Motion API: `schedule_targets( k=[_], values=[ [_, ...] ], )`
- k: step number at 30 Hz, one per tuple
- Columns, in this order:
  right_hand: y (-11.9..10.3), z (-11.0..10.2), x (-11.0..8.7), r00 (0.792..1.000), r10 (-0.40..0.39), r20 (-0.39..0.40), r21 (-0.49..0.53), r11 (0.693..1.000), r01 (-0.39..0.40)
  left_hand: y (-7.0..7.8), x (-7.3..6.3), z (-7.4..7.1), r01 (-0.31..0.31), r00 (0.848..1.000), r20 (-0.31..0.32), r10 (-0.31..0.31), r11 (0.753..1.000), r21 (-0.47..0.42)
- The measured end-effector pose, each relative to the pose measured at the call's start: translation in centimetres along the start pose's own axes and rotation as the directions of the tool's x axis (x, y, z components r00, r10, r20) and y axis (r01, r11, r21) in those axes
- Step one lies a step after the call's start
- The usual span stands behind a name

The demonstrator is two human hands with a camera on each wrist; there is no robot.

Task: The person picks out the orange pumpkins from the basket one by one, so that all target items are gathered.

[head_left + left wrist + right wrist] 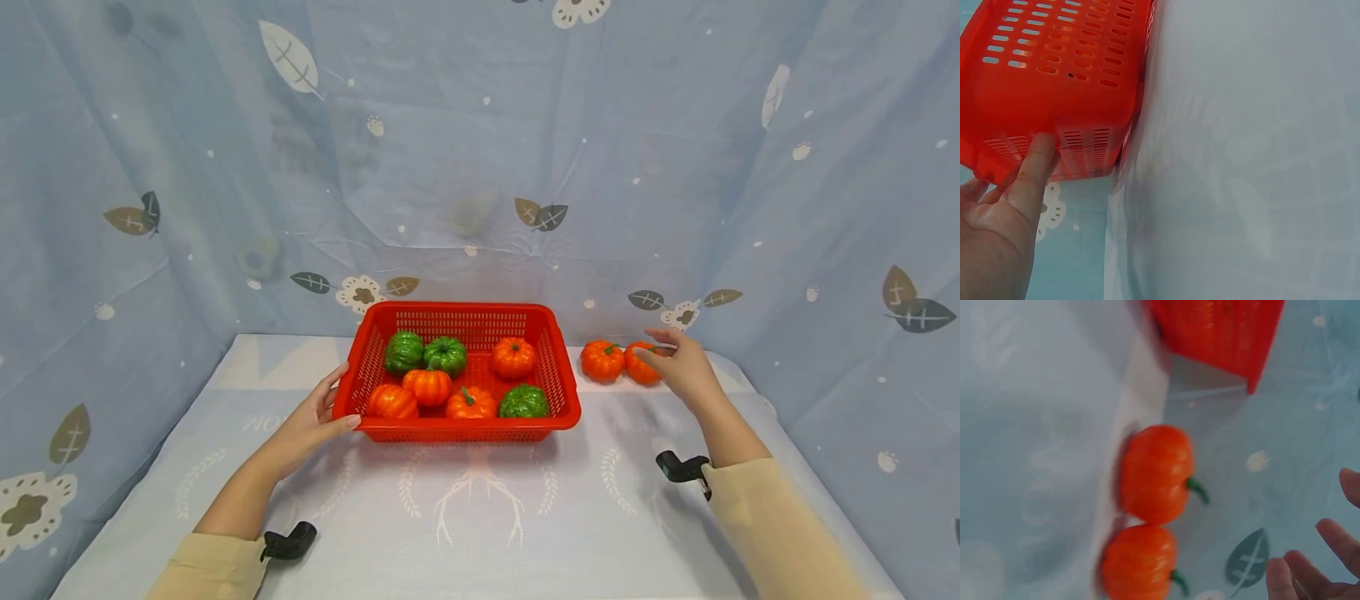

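Observation:
A red perforated basket [465, 433] stands mid-table, holding three green pumpkins [446, 355] and several orange ones [513, 357]. My left hand [326, 410] rests against its front left corner, thumb [1038, 162] pressed flat on the basket wall [1054, 81], fingers straight along the side. Two orange pumpkins lie on the table right of the basket [1222, 331]: the nearer pumpkin [602, 361] [1155, 474] and the farther pumpkin [640, 367] [1139, 562]. My right hand [675, 367] hovers at the farther one, fingers [1310, 575] spread and apart from it in the right wrist view.
The table [480, 517] wears a pale cloth with a printed antler motif. A blue curtain with leaf prints [480, 167] closes in the back and both sides. Black wrist mounts [288, 543] [681, 467] sit at my sleeves.

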State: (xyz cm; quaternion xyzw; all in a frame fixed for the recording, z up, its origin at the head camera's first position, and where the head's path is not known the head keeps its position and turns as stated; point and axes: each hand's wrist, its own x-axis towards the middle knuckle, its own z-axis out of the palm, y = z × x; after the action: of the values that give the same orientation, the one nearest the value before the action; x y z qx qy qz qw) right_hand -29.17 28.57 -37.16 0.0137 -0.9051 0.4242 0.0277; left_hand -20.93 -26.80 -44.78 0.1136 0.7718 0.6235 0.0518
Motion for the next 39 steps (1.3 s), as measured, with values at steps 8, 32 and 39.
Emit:
schedule_targets(
  k=[8, 32, 39],
  values=[
    [-5.4, 1.4, 0.6, 0.989, -0.095, 0.117, -0.056, 0.993, 0.102, 0.2, 0.0, -0.1, 0.021, 1.000, -0.013, -0.020, 0.999, 0.050],
    [-12.0, 8.3, 4.2, 0.878, -0.100, 0.468, 0.033, 0.995, 0.095, 0.2, 0.3, -0.2, 0.019, 1.000, 0.017, -0.020, 0.999, 0.031],
    [-12.4, 10.7, 5.9, 0.851, -0.028, 0.524, 0.103, 0.994, -0.030, 0.4, 0.0, -0.2, 0.026, 1.000, 0.002, -0.026, 0.999, 0.043]
  ],
)
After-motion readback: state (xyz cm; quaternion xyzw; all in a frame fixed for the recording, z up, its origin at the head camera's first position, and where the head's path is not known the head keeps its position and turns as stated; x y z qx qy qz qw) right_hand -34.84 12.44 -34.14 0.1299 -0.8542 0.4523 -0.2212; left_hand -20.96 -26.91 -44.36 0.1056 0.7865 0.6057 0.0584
